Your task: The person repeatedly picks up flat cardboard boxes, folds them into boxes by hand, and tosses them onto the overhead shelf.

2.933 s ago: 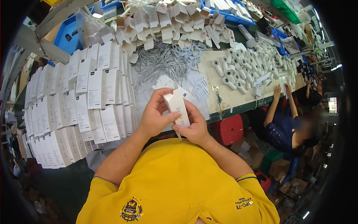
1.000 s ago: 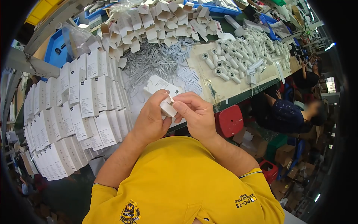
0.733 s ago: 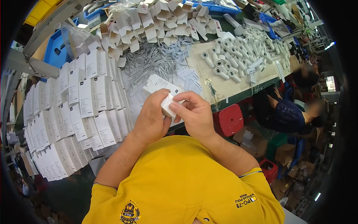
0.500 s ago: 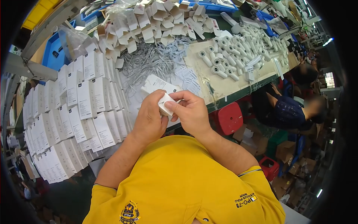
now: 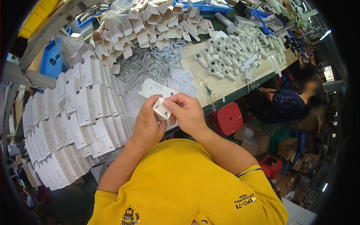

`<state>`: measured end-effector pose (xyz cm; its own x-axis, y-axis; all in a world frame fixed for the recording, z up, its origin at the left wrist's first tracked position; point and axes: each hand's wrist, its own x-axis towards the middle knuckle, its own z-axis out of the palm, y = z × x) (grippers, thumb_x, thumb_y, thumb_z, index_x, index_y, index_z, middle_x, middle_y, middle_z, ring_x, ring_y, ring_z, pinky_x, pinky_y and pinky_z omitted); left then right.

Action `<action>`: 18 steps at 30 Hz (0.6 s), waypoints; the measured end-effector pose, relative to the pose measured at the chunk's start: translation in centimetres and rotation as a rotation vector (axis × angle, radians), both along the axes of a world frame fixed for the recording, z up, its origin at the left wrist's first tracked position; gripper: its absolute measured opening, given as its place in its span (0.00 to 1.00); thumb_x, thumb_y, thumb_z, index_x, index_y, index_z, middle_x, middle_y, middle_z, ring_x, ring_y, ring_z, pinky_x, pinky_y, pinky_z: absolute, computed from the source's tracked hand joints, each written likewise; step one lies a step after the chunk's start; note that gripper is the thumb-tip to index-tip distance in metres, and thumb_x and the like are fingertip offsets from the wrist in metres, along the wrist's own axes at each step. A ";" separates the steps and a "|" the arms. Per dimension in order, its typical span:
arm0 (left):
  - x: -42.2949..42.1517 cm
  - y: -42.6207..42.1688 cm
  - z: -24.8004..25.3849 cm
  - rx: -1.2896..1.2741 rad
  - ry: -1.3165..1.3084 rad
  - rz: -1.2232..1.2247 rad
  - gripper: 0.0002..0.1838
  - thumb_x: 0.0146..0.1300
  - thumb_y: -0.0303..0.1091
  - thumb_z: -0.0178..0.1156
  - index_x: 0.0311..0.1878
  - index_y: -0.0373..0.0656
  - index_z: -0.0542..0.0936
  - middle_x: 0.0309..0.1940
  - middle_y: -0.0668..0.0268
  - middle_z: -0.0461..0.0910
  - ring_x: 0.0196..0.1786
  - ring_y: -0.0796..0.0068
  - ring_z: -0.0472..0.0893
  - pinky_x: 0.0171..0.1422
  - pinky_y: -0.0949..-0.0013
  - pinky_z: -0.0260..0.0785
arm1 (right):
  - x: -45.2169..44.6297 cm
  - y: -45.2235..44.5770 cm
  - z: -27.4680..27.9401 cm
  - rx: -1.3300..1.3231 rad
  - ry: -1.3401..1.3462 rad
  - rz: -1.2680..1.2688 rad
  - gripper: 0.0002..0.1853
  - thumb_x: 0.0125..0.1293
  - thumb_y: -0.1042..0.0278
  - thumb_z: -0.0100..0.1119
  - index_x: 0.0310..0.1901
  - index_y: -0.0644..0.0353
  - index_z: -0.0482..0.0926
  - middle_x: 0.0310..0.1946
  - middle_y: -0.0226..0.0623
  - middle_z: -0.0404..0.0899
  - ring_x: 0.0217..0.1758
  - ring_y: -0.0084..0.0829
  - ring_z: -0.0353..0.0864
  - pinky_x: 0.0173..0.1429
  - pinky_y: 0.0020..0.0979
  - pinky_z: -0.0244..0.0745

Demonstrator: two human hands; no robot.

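Observation:
Close in front of my yellow shirt, a small white carton (image 5: 161, 111) is held between both hands, its end with folded flaps facing me. My left hand (image 5: 147, 122) wraps round the carton's left side. My right hand (image 5: 188, 114) is closed on the other side, its thumb lying on the upper edge by the flaps. The fingers beneath the carton are partly hidden. Just beyond my hands, a white printed box (image 5: 155, 88) lies on the table. Past it are a pile of grey cords (image 5: 140, 67) and some printed slips (image 5: 185, 80).
Stacked white printed boxes (image 5: 84, 107) fill the left side. Open cartons (image 5: 150, 24) are heaped at the back. White cylindrical devices (image 5: 225, 56) cover the board at the right. A red stool (image 5: 229, 118) stands by the table edge, and a seated person (image 5: 287, 105) is farther right.
The carton's end has tipped toward me, showing more of its flaps. My right thumb has shifted up along its edge. The whole view has moved slightly.

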<state>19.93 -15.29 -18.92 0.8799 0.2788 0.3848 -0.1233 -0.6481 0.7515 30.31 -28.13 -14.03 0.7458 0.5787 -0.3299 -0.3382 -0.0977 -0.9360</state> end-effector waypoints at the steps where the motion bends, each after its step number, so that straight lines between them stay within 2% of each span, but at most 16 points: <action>1: 0.0 0.0 0.0 -0.035 0.018 -0.005 0.42 0.54 0.14 0.62 0.74 0.37 0.61 0.65 0.51 0.74 0.56 0.54 0.83 0.59 0.61 0.77 | 0.1 -0.1 -0.2 0.019 0.004 0.021 0.07 0.68 0.76 0.68 0.46 0.67 0.84 0.30 0.37 0.84 0.24 0.20 0.78 0.29 0.20 0.76; 6: 0.0 0.0 0.0 -0.181 0.046 -0.054 0.42 0.53 0.15 0.63 0.73 0.40 0.62 0.64 0.51 0.76 0.53 0.54 0.83 0.58 0.61 0.77 | 0.0 -0.8 -0.9 0.088 0.016 0.059 0.05 0.70 0.76 0.67 0.44 0.66 0.84 0.29 0.37 0.84 0.24 0.21 0.79 0.29 0.20 0.76; 9: -0.1 -0.2 0.1 -0.349 0.086 -0.041 0.38 0.56 0.17 0.63 0.72 0.40 0.66 0.64 0.52 0.75 0.58 0.56 0.80 0.65 0.62 0.74 | -0.3 -1.1 -1.7 0.056 0.006 -0.009 0.04 0.71 0.75 0.66 0.44 0.62 0.84 0.28 0.30 0.80 0.27 0.19 0.75 0.34 0.20 0.74; 10: 0.1 -0.2 -0.1 -0.492 0.069 -0.030 0.38 0.56 0.19 0.65 0.72 0.40 0.66 0.63 0.52 0.76 0.58 0.55 0.81 0.65 0.60 0.74 | -0.5 -1.4 -2.7 0.117 -0.091 -0.002 0.06 0.70 0.73 0.66 0.47 0.61 0.84 0.37 0.30 0.81 0.35 0.19 0.75 0.41 0.19 0.72; 11: 0.3 -0.1 -0.3 -0.633 0.065 -0.028 0.38 0.57 0.21 0.66 0.73 0.39 0.66 0.62 0.51 0.76 0.58 0.54 0.81 0.66 0.58 0.74 | -0.1 -1.9 -3.7 0.159 -0.247 0.071 0.18 0.67 0.70 0.71 0.58 0.60 0.81 0.49 0.34 0.80 0.45 0.23 0.77 0.50 0.21 0.73; 13: 0.8 0.4 -1.1 -0.883 -0.009 -0.043 0.39 0.57 0.22 0.66 0.74 0.42 0.65 0.64 0.51 0.76 0.61 0.56 0.80 0.70 0.57 0.72 | -0.3 -2.8 -3.8 0.147 -0.542 0.125 0.31 0.62 0.70 0.75 0.67 0.60 0.75 0.57 0.37 0.78 0.52 0.29 0.76 0.56 0.25 0.73; 14: 1.0 0.6 -1.1 -0.988 -0.010 -0.050 0.38 0.59 0.23 0.65 0.74 0.43 0.65 0.64 0.50 0.75 0.61 0.56 0.80 0.71 0.57 0.72 | -0.4 -3.2 -5.8 0.105 -0.554 0.205 0.38 0.59 0.70 0.76 0.71 0.61 0.70 0.56 0.40 0.79 0.52 0.32 0.76 0.58 0.28 0.74; 16: 1.8 0.1 -0.6 -1.235 -0.062 -0.047 0.34 0.65 0.24 0.61 0.75 0.42 0.64 0.63 0.50 0.76 0.60 0.57 0.81 0.70 0.58 0.72 | -1.1 -4.0 -6.6 0.126 -0.194 0.320 0.38 0.58 0.70 0.75 0.71 0.61 0.71 0.56 0.39 0.79 0.51 0.31 0.77 0.57 0.27 0.74; 17: 2.1 -0.1 -0.1 -1.231 -0.067 -0.087 0.34 0.65 0.24 0.61 0.75 0.42 0.64 0.63 0.50 0.76 0.60 0.57 0.81 0.70 0.58 0.72 | -1.2 -4.2 -6.6 0.112 -0.092 0.362 0.38 0.58 0.71 0.74 0.72 0.61 0.70 0.55 0.39 0.81 0.50 0.31 0.78 0.57 0.27 0.75; 18: 2.4 -0.3 0.3 -1.294 -0.068 -0.059 0.29 0.68 0.25 0.59 0.72 0.41 0.67 0.63 0.50 0.76 0.60 0.56 0.81 0.69 0.58 0.73 | -1.3 -4.3 -5.6 0.061 -0.103 0.351 0.38 0.58 0.71 0.73 0.71 0.61 0.70 0.54 0.39 0.82 0.49 0.31 0.78 0.56 0.28 0.75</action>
<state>22.30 -15.64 -18.60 0.8929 0.4413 -0.0894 -0.1890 0.5475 0.8152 29.03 -32.43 -19.68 0.5257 0.8215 -0.2208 -0.1976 -0.1345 -0.9710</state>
